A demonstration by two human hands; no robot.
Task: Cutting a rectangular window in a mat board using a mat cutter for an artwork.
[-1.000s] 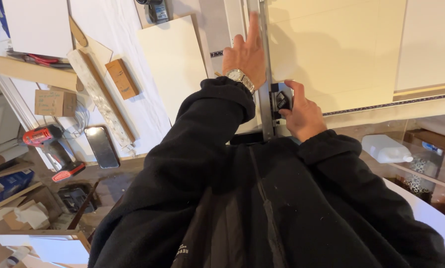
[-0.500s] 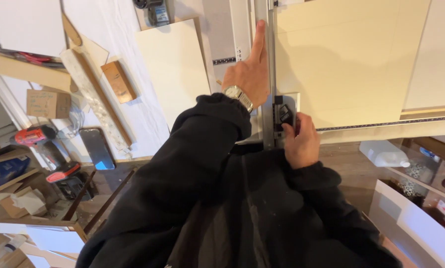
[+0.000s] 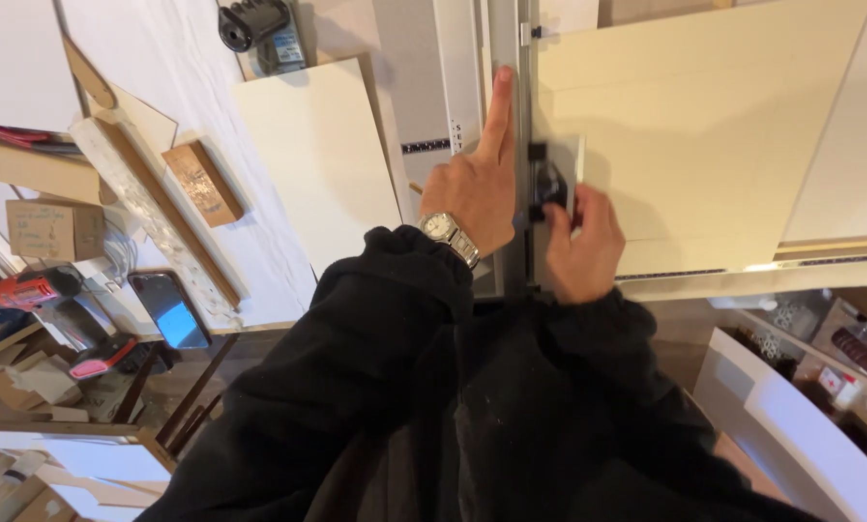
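My left hand (image 3: 474,184), with a metal wristwatch (image 3: 450,236) on the wrist, lies flat on the long grey cutter rail (image 3: 522,116), index finger stretched along it. Just to its right my right hand (image 3: 580,242) grips the black cutting head (image 3: 549,184) that rides on the rail. A large cream board (image 3: 714,135) lies under the rail to the right. Both arms are in black sleeves.
A smaller cream sheet (image 3: 312,159) lies left of the rail. Further left are a wooden block (image 3: 201,182), a long wooden strip (image 3: 158,217), a phone (image 3: 169,309), a small cardboard box (image 3: 54,229) and a red power tool (image 3: 29,288). A black device (image 3: 259,29) sits at the top.
My right hand has slid the cutting head further up the rail, away from me. The left hand stays pressed on the rail.
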